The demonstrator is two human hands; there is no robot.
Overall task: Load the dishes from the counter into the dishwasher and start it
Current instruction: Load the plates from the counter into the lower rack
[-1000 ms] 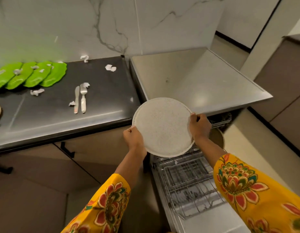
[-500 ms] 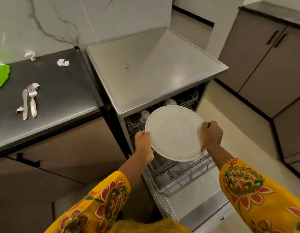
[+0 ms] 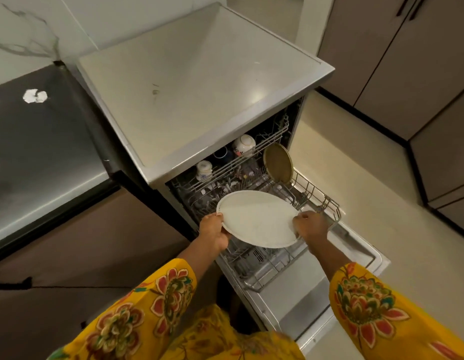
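Both hands hold a white plate (image 3: 258, 221) tilted over the pulled-out lower rack (image 3: 275, 258) of the open dishwasher (image 3: 199, 81). Left hand (image 3: 214, 232) grips the plate's left rim, fingers curled under it with the thumb on top. Right hand (image 3: 309, 226) pinches the right rim, fingers curled round the edge. Plate is above the rack wires; can't tell if it touches them. A brown plate (image 3: 278, 163) stands upright at the rack's far right. Upper rack (image 3: 225, 165) holds white cups (image 3: 243, 144), a smaller one (image 3: 204, 169) to the left. Door (image 3: 303, 302) lies flat open. Dark counter (image 3: 44, 152) on the left carries crumpled white paper (image 3: 34, 95). Yellow floral sleeves (image 3: 365, 302) on both arms.
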